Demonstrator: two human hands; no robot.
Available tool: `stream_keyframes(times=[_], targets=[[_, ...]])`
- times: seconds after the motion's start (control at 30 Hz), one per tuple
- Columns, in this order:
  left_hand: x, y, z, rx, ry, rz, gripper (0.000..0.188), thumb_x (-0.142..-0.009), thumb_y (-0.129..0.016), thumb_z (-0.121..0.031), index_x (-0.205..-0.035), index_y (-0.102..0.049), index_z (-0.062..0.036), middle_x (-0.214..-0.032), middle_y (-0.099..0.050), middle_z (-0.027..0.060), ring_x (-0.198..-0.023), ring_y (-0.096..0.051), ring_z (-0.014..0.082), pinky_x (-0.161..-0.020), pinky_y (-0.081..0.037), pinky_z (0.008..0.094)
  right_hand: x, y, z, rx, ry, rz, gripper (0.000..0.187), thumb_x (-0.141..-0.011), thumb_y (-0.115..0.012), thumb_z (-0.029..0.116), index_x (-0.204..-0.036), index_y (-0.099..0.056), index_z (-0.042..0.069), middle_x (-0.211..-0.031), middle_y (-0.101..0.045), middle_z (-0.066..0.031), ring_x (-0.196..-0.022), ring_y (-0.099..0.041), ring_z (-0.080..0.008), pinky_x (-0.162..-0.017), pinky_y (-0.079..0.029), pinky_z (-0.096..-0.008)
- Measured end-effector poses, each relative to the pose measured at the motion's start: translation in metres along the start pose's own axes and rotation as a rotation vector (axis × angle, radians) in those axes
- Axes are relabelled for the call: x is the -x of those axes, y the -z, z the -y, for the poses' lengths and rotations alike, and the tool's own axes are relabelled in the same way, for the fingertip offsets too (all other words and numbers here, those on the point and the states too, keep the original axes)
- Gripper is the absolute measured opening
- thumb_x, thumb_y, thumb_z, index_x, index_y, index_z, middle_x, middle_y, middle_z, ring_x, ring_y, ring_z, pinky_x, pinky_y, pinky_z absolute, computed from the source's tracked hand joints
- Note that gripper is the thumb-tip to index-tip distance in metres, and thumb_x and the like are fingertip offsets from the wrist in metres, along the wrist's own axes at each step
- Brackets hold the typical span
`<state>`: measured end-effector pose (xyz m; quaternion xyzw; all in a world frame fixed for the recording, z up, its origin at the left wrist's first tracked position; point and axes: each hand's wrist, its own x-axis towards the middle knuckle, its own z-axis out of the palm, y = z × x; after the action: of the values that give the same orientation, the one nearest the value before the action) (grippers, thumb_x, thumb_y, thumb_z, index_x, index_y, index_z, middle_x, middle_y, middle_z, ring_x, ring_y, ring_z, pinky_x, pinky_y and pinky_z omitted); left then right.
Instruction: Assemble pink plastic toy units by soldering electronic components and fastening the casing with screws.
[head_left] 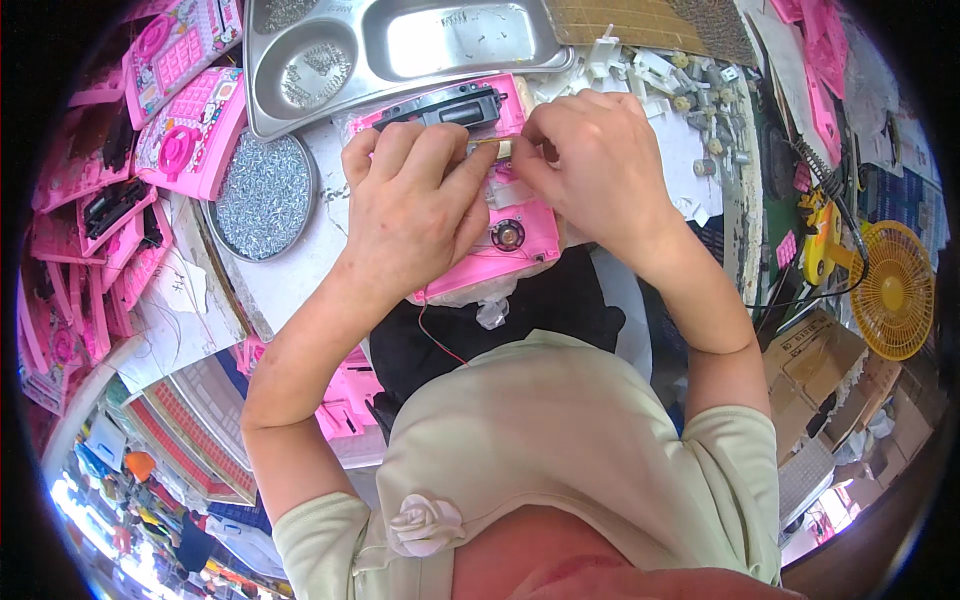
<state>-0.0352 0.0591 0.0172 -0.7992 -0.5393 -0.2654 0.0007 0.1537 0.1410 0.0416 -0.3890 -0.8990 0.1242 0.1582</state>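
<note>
A pink plastic toy housing (478, 266) lies in front of me on the bench, its inside facing up. It carries a black plastic part (440, 108) at its far end and a small round black speaker (508, 235) nearer me. My left hand (412, 190) rests over its left side, fingers bent, thumb and forefinger close together. Opposite it, my right hand (592, 150) pinches thumb and forefinger at the right side. Between the fingertips sits a small cream-coloured piece (492, 150); what each hand grips is hidden. A thin red wire (432, 335) hangs off the near edge.
A metal compartment tray (455, 45) holds small screws at the back. Left of the housing stands a round dish (262, 195) full of screws. Pink toy shells (195, 135) are piled far left. White plastic parts and small motors (690, 95) lie right; beyond is a yellow fan (893, 290).
</note>
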Motion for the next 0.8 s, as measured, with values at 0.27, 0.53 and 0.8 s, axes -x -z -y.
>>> stream_keyframes(times=[0.27, 0.53, 0.8], targets=[[-0.005, 0.003, -0.001, 0.004, -0.007, 0.001, 0.031, -0.072, -0.075, -0.018, -0.103, -0.075, -0.0137, -0.098, -0.058, -0.0007, -0.095, -0.056, 0.0198, -0.091, -0.033, 0.0408, -0.008, 0.004, 0.001, -0.159, -0.164, 0.174, 0.012, -0.075, -0.072, 0.015, -0.073, -0.068, 0.004, -0.066, -0.064, -0.0133, -0.069, -0.065, -0.0306, -0.066, -0.051, -0.0447], [-0.011, 0.005, 0.005, 0.060, -0.014, 0.012, 0.021, -0.073, -0.075, -0.022, -0.092, -0.073, -0.0137, -0.093, -0.057, -0.0020, -0.094, -0.055, 0.0188, -0.090, -0.034, 0.0415, -0.020, 0.014, 0.007, 0.238, 0.197, 0.280, 0.013, -0.080, -0.066, 0.014, -0.074, -0.071, 0.003, -0.069, -0.068, -0.0147, -0.072, -0.069, -0.0303, -0.067, -0.053, -0.0438], [-0.023, -0.004, 0.019, 0.122, -0.061, -0.084, 0.010, -0.077, -0.072, -0.018, -0.084, -0.065, -0.0152, -0.091, -0.057, -0.0008, -0.085, -0.060, 0.0199, -0.083, -0.039, 0.0416, -0.020, 0.014, -0.027, -0.517, -0.322, 0.426, 0.022, -0.082, -0.075, 0.020, -0.087, -0.074, -0.002, -0.073, -0.070, -0.0142, -0.067, -0.067, -0.0203, -0.068, -0.053, -0.0351]])
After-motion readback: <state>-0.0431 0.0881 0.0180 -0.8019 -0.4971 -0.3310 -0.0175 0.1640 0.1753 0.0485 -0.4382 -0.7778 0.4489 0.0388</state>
